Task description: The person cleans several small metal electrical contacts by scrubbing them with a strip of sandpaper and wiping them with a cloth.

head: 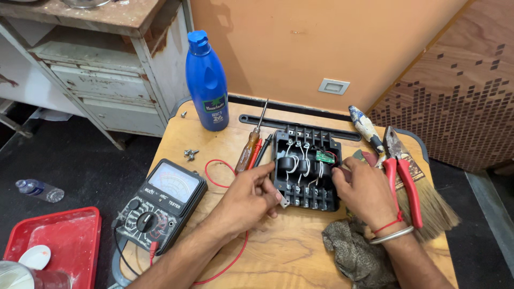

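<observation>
Two hands (pixel 251 195) (pixel 364 190), black housing (pixel 306 168), fingertips hidden

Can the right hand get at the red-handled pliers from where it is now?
Probably yes: the right hand rests on the black plastic electrical housing, and the red-handled pliers lie uncovered just beside its wrist.

Red tray (pixel 64 241) cut off (lower left)

Orange wall (pixel 300 37), worn white cabinet (pixel 101 80)
</observation>
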